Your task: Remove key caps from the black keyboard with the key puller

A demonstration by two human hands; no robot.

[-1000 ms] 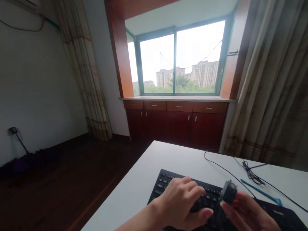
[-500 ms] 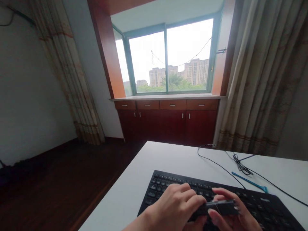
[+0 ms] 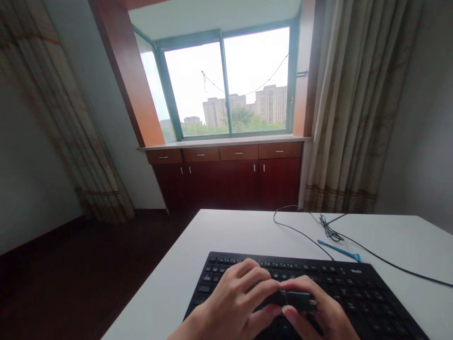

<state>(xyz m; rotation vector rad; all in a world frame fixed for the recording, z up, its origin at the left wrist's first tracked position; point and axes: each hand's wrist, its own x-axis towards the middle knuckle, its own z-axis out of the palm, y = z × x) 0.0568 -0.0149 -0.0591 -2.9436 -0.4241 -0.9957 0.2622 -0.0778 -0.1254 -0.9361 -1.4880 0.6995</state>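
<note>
Think of a clock around the small black thing, with twelve pointing up the view. The left hand, at nine o'clock, is bent in close, with its thumb and finger pinching the near-hidden left end. The right hand, at three, is narrow too, and grips the other end, where a shiny bit shows. So the thing sits between both hands, over the keyboard. I can't tell if it touches the keys.

To do this well, I think each end needs a firm but soft pinch. It looks best to line both hands up straight, use small pushes or pulls, and not lean on the keys, as the thing could slip.

Farther off, near one o'clock, a blue stick lies just past the keyboard. Beyond it is a bundled black cord on the white table.
</note>
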